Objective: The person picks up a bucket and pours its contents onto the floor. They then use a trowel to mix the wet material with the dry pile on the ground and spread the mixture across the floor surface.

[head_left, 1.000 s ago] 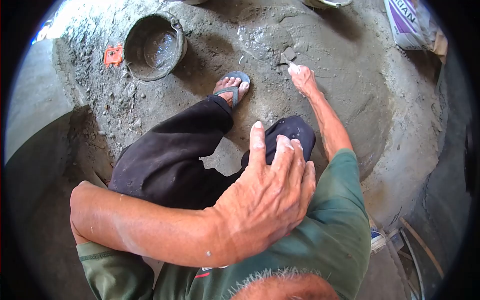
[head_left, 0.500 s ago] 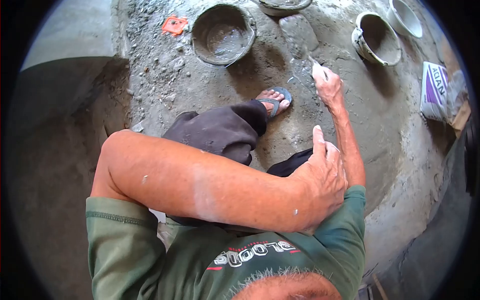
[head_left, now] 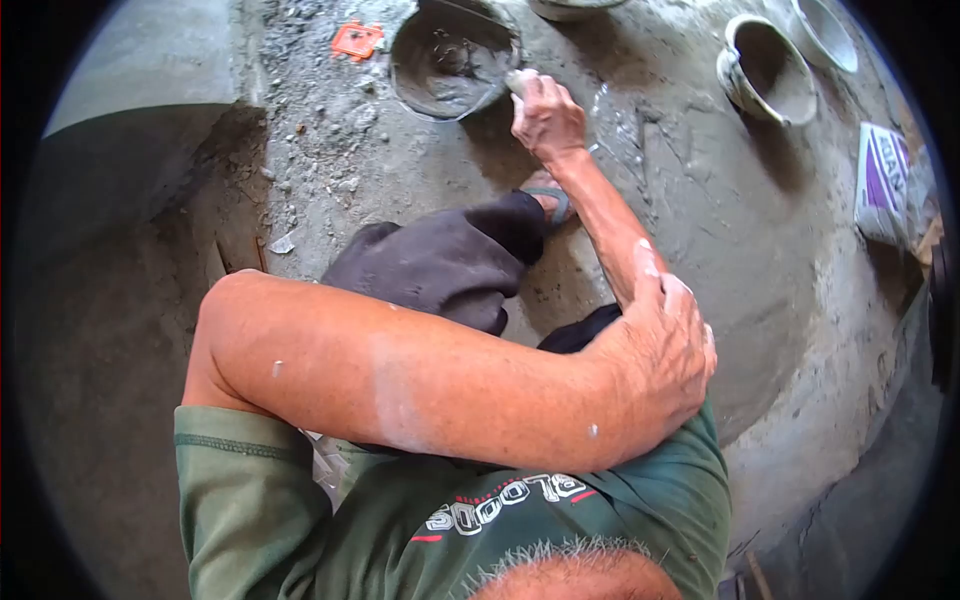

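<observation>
My right hand [head_left: 548, 118] is closed round the pale handle of a trowel [head_left: 517, 82] at the right rim of a dark bucket [head_left: 398, 75] with wet grey mortar [head_left: 450, 75] in it. The trowel's blade cannot be clearly made out. Bent across my body, my left arm ends in my left hand [head_left: 665, 355], which clasps my right arm near the elbow. A sandalled foot [head_left: 550, 195] shows just below my right hand.
Smeared mortar [head_left: 725, 220] covers the floor on the right. Two more buckets [head_left: 735, 80] [head_left: 822, 35] stand at the upper right, above a white and purple bag [head_left: 880, 185]. An orange plastic piece [head_left: 357, 40] lies on the rubble at the upper left. Part of another container [head_left: 570, 10] shows at the top edge.
My right hand has moved left with the trowel, from the floor to the dark bucket. The left hand has shifted slightly right and down, staying on my right arm.
</observation>
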`<state>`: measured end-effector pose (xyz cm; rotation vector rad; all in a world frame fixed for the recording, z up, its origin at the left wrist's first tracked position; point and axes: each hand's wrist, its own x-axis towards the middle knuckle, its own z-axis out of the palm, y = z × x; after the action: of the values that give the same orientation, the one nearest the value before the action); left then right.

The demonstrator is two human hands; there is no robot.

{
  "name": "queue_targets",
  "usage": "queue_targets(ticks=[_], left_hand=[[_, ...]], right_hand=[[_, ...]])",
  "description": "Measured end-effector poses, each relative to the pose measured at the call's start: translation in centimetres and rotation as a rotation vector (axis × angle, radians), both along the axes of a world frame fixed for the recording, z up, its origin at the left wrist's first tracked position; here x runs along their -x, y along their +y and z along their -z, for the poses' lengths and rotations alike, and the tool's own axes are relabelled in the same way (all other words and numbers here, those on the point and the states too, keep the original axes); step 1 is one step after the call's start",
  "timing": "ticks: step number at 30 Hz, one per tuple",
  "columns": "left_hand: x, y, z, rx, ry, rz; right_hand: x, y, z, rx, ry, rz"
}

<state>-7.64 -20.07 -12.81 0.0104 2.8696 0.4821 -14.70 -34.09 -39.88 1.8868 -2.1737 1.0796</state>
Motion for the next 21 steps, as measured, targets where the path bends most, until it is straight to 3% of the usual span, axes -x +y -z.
queue_targets(ticks=[2, 5, 6, 8, 11, 13, 14, 15, 16, 17, 18, 19, 21], left_hand=[[-0.2, -0.2, -0.4, 0.003, -0.009, 0.015], [0.0, -0.5, -0.3, 0.064, 0.077, 0.045], [0.3, -0.7, 0.0, -0.015, 0.071, 0.072], [0.4, -0.5, -0.4, 0.035, -0.017, 0.125], [0.2, -0.8, -1.1, 0.022, -0.150, 0.174], [0.0, -1.2, -1.5, 0.018, -0.169, 0.188], [0.2, -1.1, -2.0, 0.018, -0.179, 0.190], [0.3, -1.2, -2.4, 0.019, -0.192, 0.193], [0.4, -1.1, -2.6, 0.031, -0.194, 0.201], [0.4, -1.0, -2.7, 0.024, -0.202, 0.211], [0.5, -1.0, -2.8, 0.024, -0.215, 0.227], [0.7, -0.9, -2.8, 0.029, -0.227, 0.240], [1.0, -0.7, -2.9, 0.026, -0.233, 0.261]], right_hand=[[0.0, -0.1, 0.0, -0.307, 0.097, -0.001], [0.8, -0.3, -0.5, -0.149, 0.034, -0.047], [1.3, 0.7, -1.3, 0.062, 0.091, 0.039], [3.5, 3.6, -3.2, 0.006, 0.011, 0.151], [10.5, 11.3, 0.8, -0.030, -0.135, 0.230], [15.6, 20.8, 3.1, -0.237, 0.094, 0.455], [16.7, 25.7, 1.7, -0.361, -0.346, 0.829], [18.6, 31.4, 4.0, -0.279, -0.413, 1.002], [18.3, 35.3, 0.9, -0.335, -0.537, 1.271], [20.6, 41.8, 5.7, -0.393, -0.627, 1.552], [21.1, 47.6, 8.5, -0.172, -0.897, 1.700], [22.1, 53.7, 12.5, -0.045, -0.998, 1.888], [18.7, 57.4, 8.4, -0.245, -0.936, 2.085]])
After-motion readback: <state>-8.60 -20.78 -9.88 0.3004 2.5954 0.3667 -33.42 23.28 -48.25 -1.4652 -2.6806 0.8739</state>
